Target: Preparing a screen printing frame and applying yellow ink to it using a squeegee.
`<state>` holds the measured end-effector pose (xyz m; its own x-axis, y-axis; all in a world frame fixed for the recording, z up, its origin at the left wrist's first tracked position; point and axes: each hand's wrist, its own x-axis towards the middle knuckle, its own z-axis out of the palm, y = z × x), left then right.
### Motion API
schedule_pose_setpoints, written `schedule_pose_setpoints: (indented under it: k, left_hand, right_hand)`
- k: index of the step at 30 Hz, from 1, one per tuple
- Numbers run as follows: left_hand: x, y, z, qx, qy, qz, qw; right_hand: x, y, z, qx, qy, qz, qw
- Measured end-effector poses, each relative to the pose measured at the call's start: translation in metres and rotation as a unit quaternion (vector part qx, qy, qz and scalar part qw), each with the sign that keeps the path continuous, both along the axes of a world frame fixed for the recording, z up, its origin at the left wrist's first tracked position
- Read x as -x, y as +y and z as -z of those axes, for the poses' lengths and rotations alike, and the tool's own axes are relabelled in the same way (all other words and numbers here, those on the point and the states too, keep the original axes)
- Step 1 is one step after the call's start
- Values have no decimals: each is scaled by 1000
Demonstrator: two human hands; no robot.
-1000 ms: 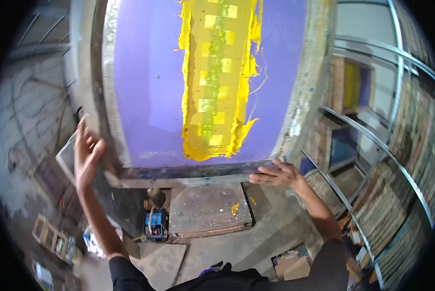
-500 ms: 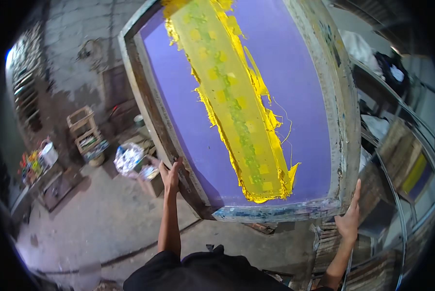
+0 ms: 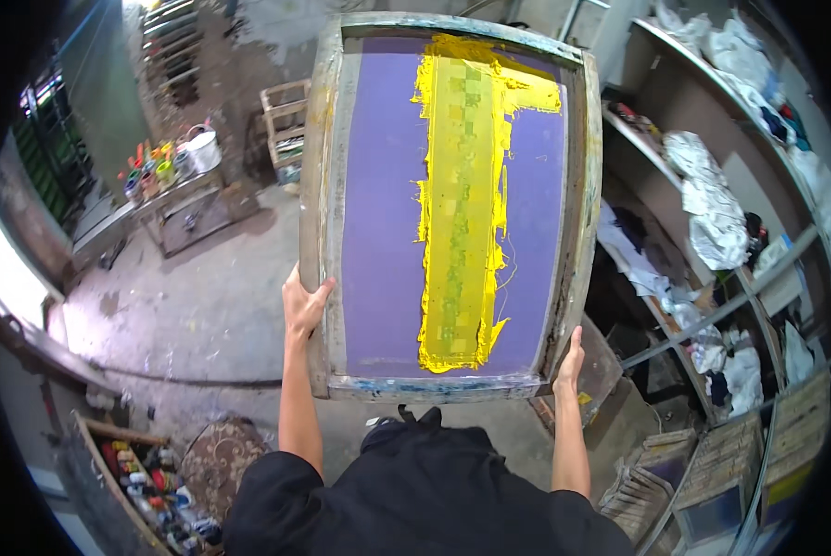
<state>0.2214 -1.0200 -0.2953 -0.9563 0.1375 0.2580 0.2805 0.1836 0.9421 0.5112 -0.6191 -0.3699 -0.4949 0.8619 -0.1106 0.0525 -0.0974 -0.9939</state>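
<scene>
**Student:** Which parts are largest?

**Tutor:** The grey floor [image 3: 202, 278], seen from above, and a shelf [image 3: 675, 88] between 2 and 3 o'clock.

**Student:** And the wooden piece?

**Tutor:** That is the frame [image 3: 320, 185], raised above the floor just past 12 o'clock from centre, its long sides running away from the wearer. It encloses a purple panel [image 3: 383, 213]. Down the panel, from 12 to 6 o'clock, runs a yellow band [image 3: 462, 232] with thick, ragged edges; its upper end spreads toward 1 o'clock. Small squares show along its middle.

**Student:** What lies farther out?

**Tutor:** At 10 o'clock, a tabletop [image 3: 185, 189]; at 8 o'clock, a box [image 3: 95, 445] of mixed bottles; on the shelf, a pale, crumpled bundle [image 3: 715, 204]. The tabletop carries a white bucket [image 3: 202, 151] beside a group of colourful jars [image 3: 164, 171].

**Student:** Finally, the hands?

**Tutor:** The left hand [image 3: 302, 304] grips the frame at its 8 o'clock, thumb laid on the near face, the other fingers at the outer edge. The right hand [image 3: 570, 363] holds the frame at its 5 o'clock, one digit pointing to 12 along the outer edge; its remaining fingers are hidden, so their exact spread cannot be told.
</scene>
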Motion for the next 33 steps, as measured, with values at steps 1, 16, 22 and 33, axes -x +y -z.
schedule_pose_setpoints:
  k: [1, 16, 22, 33]
  left_hand:
    - [0, -3, -10, 17, -1, 0, 1000]
    - [54, -16, -55, 60, 53, -109, 991]
    - [208, 6, -179, 49, 189, -76, 978]
    - [410, 45, -361, 173, 308, -162, 921]
  right_hand:
    - [8, -2, 0, 48, 19, 2, 999]
    - [164, 37, -22, -124, 93, -64, 986]
    - [375, 129, -140, 62, 152, -212, 963]
    - [647, 90, -216, 136, 345, -201, 907]
